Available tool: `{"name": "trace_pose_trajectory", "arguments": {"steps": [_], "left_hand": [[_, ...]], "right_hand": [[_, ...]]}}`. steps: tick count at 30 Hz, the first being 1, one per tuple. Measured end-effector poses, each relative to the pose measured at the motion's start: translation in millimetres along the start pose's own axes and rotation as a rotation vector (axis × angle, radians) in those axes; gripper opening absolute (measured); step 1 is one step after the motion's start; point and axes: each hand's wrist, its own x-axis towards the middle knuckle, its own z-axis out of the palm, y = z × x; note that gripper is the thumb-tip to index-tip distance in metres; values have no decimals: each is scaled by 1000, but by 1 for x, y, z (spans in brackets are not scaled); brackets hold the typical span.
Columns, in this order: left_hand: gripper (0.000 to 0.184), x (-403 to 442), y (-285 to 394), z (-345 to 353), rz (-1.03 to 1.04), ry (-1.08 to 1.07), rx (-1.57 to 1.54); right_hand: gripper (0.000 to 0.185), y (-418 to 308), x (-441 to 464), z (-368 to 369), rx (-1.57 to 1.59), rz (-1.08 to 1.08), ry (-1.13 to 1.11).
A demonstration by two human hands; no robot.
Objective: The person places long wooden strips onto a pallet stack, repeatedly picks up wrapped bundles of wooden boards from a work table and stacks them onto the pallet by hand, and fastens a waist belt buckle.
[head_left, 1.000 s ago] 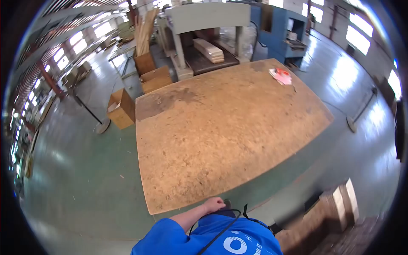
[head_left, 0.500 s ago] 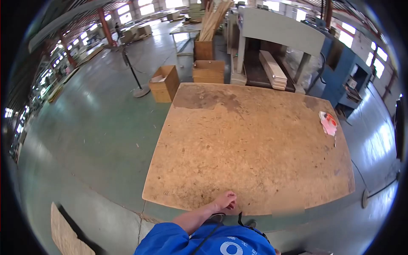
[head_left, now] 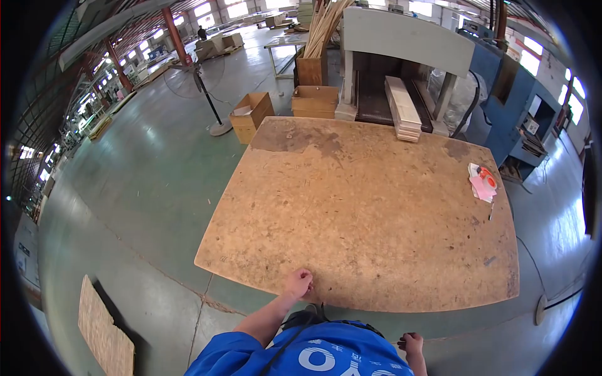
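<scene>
My left hand (head_left: pixel 300 283) is over the near edge of a large worn wooden table (head_left: pixel 351 213), its fingers curled in; anything inside them is too small to make out. At the lower right, beside the blue shirt and below the table's edge, my right hand (head_left: pixel 411 343) hangs with its fingers bent; whether it holds anything is unclear. Near the table's right edge lie pink and white papers (head_left: pixel 481 188) with a red-orange roll (head_left: pixel 486 177) on them, and a thin pen-like item (head_left: pixel 491 211) beside them.
Stacked pale boards (head_left: pixel 403 109) lie in a machine (head_left: pixel 407 41) behind the table. Cardboard boxes (head_left: pixel 252 117) and a standing fan (head_left: pixel 207 94) are at the back left. A wooden panel (head_left: pixel 103 329) is at the lower left, a blue machine (head_left: pixel 517 103) at the right.
The view has swung, showing more floor on the left. My left hand has moved from below the table's edge to over it. My right hand has come into view.
</scene>
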Motion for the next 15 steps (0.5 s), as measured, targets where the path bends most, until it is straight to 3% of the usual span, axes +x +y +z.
{"name": "trace_pose_trajectory", "arguments": {"steps": [15], "left_hand": [[12,2,4,-24,-82,-265,-218]], "right_hand": [[17,-35,-37,56,44,-103,53]]}}
